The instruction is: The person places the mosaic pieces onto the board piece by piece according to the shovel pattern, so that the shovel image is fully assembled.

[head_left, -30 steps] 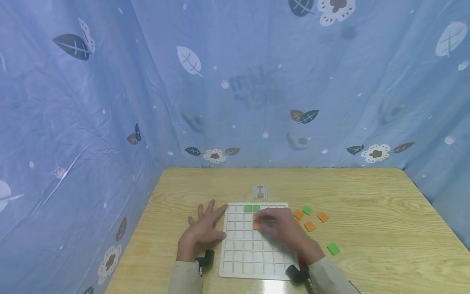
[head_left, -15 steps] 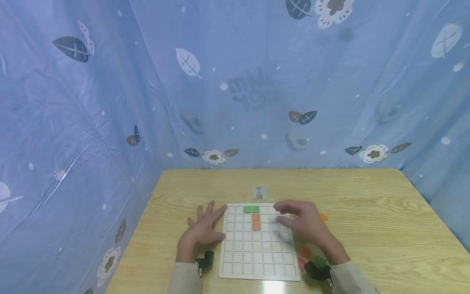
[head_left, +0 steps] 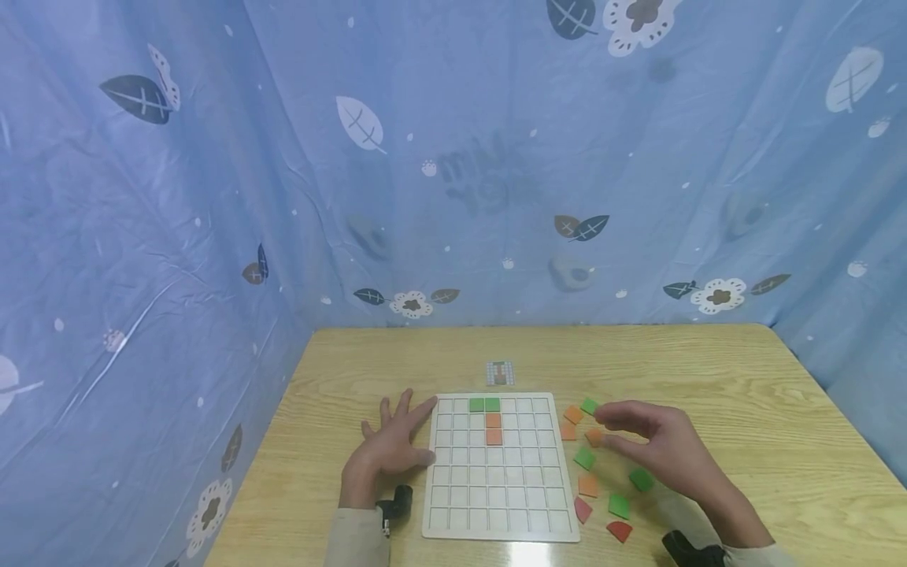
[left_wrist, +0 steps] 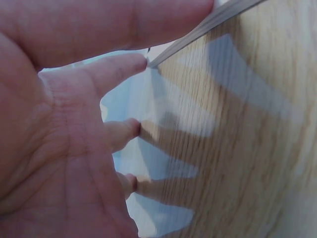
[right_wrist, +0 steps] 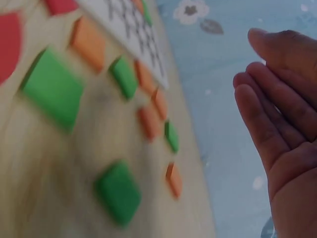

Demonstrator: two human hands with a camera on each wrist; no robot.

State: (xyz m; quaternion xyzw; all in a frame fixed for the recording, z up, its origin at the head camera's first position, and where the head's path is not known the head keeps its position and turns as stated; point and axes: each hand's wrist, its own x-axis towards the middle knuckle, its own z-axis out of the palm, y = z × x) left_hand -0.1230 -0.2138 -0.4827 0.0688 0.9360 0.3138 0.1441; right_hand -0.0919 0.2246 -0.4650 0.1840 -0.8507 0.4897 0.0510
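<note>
A white grid board [head_left: 460, 476] lies on the table. Two green square tiles [head_left: 492, 405] sit side by side in its top row, and two orange square tiles [head_left: 494, 437] run down below the right one. My left hand [head_left: 390, 449] rests at the board's left edge, fingers spread, with the thumb and index fingertip touching the rim. Right of the board, my right hand [head_left: 662, 445] hovers over loose tiles, thumb and fingers apart and nothing between them. Nearest its fingertips are a green tile [head_left: 589, 406] and an orange tile [head_left: 594, 437].
Several more loose pieces lie right of the board, among them a green tile [head_left: 619, 505] and a red quarter-round piece [head_left: 620, 531]. A small patterned card [head_left: 500, 373] lies behind the board. Blue curtain [head_left: 453, 197] borders the wooden table [head_left: 680, 362].
My right hand has left the orange tiles on the board and moved right, over the loose pieces, its fingers parting. The left hand stays at the board's edge.
</note>
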